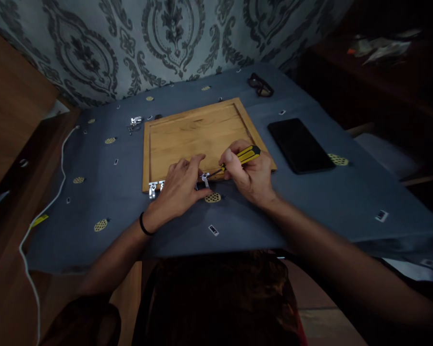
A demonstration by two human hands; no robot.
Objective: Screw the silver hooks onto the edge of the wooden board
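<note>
A wooden panel (195,134) with a raised frame lies flat on a blue-grey cloth. My right hand (250,175) grips a yellow-and-black screwdriver (247,154), its tip down at a small metal hinge (205,179) on the panel's near edge. My left hand (178,190) rests on that edge, fingers curled and pressing beside the hinge. A second metal hinge (154,187) sits at the panel's near left corner, just left of my left hand.
A black phone (299,144) lies right of the panel. Dark glasses (260,85) sit at the far edge. Loose metal hardware (135,122) lies by the panel's far left corner. A white cable (59,180) runs down the left side.
</note>
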